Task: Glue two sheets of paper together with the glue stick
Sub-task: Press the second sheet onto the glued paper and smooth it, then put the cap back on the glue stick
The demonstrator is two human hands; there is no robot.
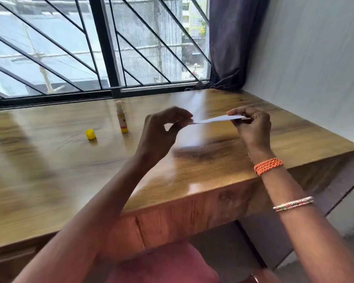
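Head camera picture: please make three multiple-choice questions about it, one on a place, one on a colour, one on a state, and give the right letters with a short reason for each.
1. Where does the glue stick stand?
A. on the table, left of the hands
B. on the window sill
C. in the right hand

2. What colour is the loose cap?
A. red
B. yellow
C. blue

3. How is the paper held?
A. flat on the table
B. by one hand only
C. pinched at both ends above the table

Answers:
1 A, it stands upright on the table.
2 B, the cap is plainly yellow.
3 C, the left hand and right hand each pinch one end.
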